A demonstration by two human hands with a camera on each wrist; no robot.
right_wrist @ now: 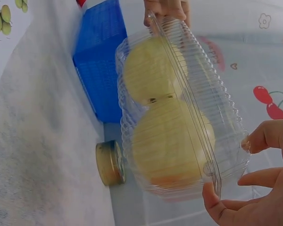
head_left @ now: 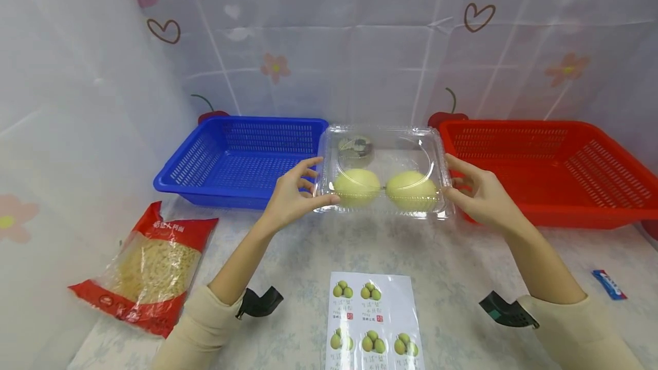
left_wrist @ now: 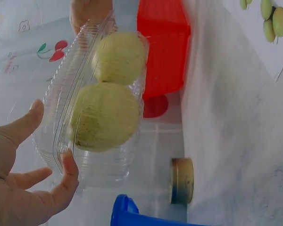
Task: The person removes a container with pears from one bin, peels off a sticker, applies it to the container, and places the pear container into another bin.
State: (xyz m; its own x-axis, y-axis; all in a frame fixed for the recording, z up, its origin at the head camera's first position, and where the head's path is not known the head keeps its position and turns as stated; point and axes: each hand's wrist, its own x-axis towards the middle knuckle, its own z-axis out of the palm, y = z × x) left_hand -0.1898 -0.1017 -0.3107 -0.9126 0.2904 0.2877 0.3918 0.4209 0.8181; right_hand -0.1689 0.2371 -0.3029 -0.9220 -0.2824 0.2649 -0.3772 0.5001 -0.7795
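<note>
A printed cloth (head_left: 354, 73) fills the upper part of the frame, above a pale patterned surface (head_left: 288, 313). A red basket (head_left: 591, 218) stands at the right and a blue basket (head_left: 231, 167) left of centre, each without contents. A red-ended bag (head_left: 159, 267) of dry pasta lies at the lower left. At the centre, raised off the surface between the baskets, is the clear plastic box (head_left: 396, 156). A sheet (head_left: 396, 298) with green fruit pictures lies at the bottom centre. The left hand (head_left: 290, 196) pinches the box's left end, thumb near the lower corner, fingers spread along the edge; the right hand (head_left: 485, 193) pinches the right end likewise. Two yellow-green fruits (head_left: 357, 183) sit side by side inside. A tin (left_wrist: 182, 181) stands behind, seen through the box. A small packet (head_left: 609, 284) lies at the lower right.
</note>
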